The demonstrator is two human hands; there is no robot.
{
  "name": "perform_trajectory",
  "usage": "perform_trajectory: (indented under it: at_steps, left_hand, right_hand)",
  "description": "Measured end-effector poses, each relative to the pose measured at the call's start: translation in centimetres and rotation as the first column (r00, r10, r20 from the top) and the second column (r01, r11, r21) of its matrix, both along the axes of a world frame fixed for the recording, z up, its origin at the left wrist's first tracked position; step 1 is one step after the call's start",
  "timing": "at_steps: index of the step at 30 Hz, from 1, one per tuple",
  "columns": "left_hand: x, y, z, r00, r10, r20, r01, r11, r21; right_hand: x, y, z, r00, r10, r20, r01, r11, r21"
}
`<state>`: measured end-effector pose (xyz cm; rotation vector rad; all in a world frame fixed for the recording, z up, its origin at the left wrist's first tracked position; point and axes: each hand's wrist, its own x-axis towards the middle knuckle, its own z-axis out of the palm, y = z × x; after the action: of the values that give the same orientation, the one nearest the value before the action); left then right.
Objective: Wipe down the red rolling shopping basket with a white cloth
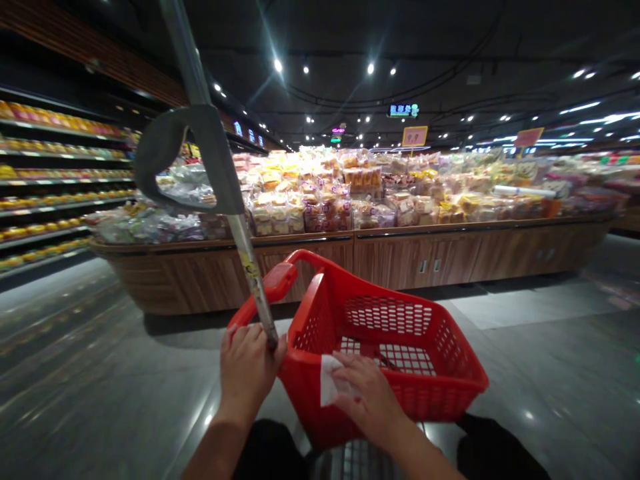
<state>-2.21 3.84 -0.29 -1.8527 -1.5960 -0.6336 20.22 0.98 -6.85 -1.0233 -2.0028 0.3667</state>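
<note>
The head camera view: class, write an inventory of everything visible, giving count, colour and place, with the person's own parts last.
Shopping cart: one, red, centre foreground
Pole: one, silver with grey grip, slanting to upper left
Thin sheet: one, white, at cart's near side
Counter: one, brown, behind cart
Wrapped packs: uncountable, mixed colours, on counter
Roll: one, white, among packs at right
Price signs: two, pink with yellow borders, above packs
Shelves: several, yellow-orange goods, left
Ceiling lights: many, white, overhead
Floor: one, grey, below
Left hand: one, at cart handle and pole's lower end
Right hand: one, on sheet
</note>
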Motion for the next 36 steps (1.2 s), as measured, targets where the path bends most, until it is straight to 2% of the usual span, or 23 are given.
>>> perform_trajectory:
  at_steps: [3,5,8,14,16,20,23,25,30,32,34,36]
  left_hand:
    - [0.2,0.2,0.1,1.0,0.022,-0.006,-0.022,1.0,-0.005]
    - [0.4,0.3,0.1,1.0,0.03,-0.006,-0.031,0.999,-0.01]
    - [0.8,0.7,0.1,1.0,0.029,0.0,-0.029,0.999,-0.02]
    - [1.5,1.7,0.1,1.0,0.005,-0.009,-0.005,1.0,-0.02]
    - [1.6,2.0,0.1,1.0,-0.007,-0.011,0.007,1.0,-0.012]
    - [1.8,2.4,0.1,1.0,-0.017,0.009,0.017,1.0,-0.01]
    - [1.9,2.6,0.0,1.0,-0.013,0.01,0.013,1.0,-0.011]
    - [2.0,2.6,0.0,1.0,-0.008,0.0,0.008,1.0,-0.013]
    - [2.2,2.9,0.1,1.0,0.004,-0.007,-0.005,1.0,-0.024]
    - [2.1,2.9,0.2,1.0,0.007,-0.001,-0.007,0.999,-0.034]
    - [1.8,3.0,0.3,1.0,0.018,0.003,-0.018,0.999,-0.037]
    - [1.5,3.1,0.2,1.0,0.03,0.003,-0.03,0.999,-0.031]
  right_hand:
    - [0.9,1.0,-0.1,0.995,-0.071,-0.075,0.068,0.997,-0.048]
    - [0.8,2.0,-0.2,0.989,-0.123,-0.085,0.121,0.992,-0.035]
    - [-0.2,3.4,-0.1,0.991,-0.111,-0.073,0.115,0.992,0.06]
    - [-4.2,5.1,1.2,0.991,-0.054,-0.123,0.078,0.978,0.193]
    - [-4.4,5.4,1.1,0.994,-0.053,-0.097,0.074,0.971,0.228]
    - [-1.1,4.6,-0.8,0.989,-0.137,-0.05,0.146,0.948,0.284]
    - [1.8,3.7,-2.2,0.966,-0.245,-0.079,0.257,0.921,0.292]
    - [2.0,3.5,-2.3,0.957,-0.273,-0.095,0.289,0.913,0.289]
    - [-2.6,4.9,-0.2,0.986,-0.137,-0.099,0.161,0.942,0.296]
    - [-3.6,5.4,0.2,0.99,-0.107,-0.09,0.129,0.945,0.3]
    - [-2.9,5.4,-0.2,0.992,-0.105,-0.064,0.12,0.941,0.315]
    - [-0.6,4.9,-1.4,0.989,-0.136,-0.048,0.145,0.93,0.338]
